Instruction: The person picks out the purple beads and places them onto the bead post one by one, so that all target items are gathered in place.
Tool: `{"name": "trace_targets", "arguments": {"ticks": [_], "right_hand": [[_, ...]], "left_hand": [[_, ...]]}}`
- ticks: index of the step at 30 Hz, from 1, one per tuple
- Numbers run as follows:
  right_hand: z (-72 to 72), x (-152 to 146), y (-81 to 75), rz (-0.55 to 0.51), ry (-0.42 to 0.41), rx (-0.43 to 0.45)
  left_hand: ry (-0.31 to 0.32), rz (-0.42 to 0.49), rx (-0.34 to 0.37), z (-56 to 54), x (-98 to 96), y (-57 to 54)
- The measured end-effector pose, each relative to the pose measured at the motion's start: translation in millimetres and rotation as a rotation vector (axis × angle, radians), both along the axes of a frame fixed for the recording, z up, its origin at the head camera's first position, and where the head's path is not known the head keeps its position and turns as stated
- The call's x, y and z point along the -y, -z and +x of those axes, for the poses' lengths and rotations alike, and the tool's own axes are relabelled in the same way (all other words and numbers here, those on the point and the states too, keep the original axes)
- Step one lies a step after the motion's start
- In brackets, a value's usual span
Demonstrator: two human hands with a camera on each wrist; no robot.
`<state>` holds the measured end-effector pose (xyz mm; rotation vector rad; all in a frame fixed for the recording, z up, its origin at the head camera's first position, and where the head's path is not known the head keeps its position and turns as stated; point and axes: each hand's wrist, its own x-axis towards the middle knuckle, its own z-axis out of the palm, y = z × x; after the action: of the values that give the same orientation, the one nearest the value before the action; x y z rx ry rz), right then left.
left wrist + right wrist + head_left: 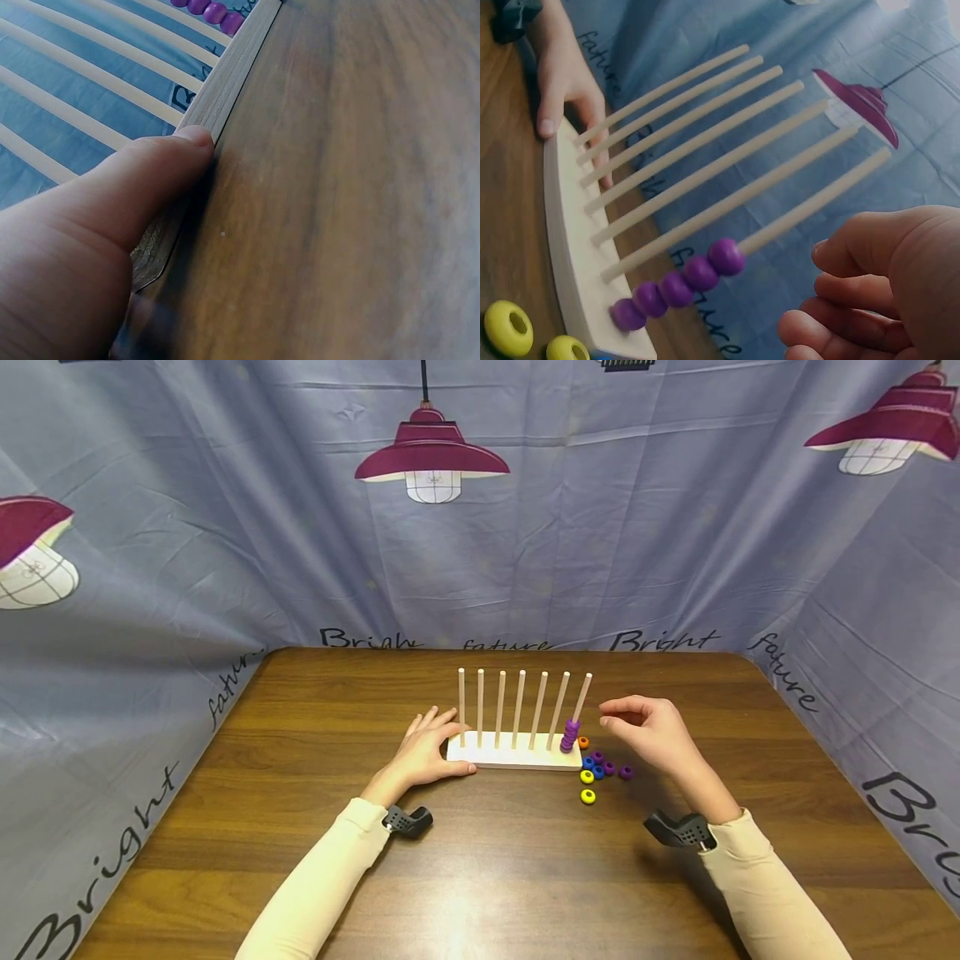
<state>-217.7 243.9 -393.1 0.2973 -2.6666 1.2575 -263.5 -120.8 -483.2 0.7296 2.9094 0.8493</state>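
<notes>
A pale wooden peg board with several upright rods stands on the table. Several purple beads are stacked at the bottom of its rightmost rod; the other rods carry none. My left hand holds the board's left end, thumb against the front edge and fingers behind. To the right of the beaded rod, my right hand is raised with loosely bent fingers. Nothing shows between its thumb and fingertips, and it is apart from the rod.
Loose beads lie by the board's right end: two yellow beads, blue beads, purple beads and an orange bead. The brown wooden table reaches a printed grey-blue curtain at the back and sides.
</notes>
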Motion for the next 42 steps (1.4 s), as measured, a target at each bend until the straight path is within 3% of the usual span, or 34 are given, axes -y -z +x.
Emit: {"name": "trace_targets", "arguments": {"ticks": [13, 23, 36, 42], "right_hand": [[-1.4, -12, 22.8, 0.057, -0.006, 0.033], [7.8, -29, 37.6, 0.161, 0.033, 0.053], [11.8, -43, 56.3, 0.220, 0.046, 0.071], [8.4, -50, 62.1, 0.243, 0.008, 0.076]], "left_hand": [[0.003, -0.008, 0.006, -1.2, -0.5, 0.8], [0.005, 0.003, 0.012, 0.0, -1.2, -0.8], [-0.002, -0.007, 0.016, 0.6, 0.6, -0.2], [0.001, -0.003, 0.010, -0.4, -0.4, 0.4]]}}
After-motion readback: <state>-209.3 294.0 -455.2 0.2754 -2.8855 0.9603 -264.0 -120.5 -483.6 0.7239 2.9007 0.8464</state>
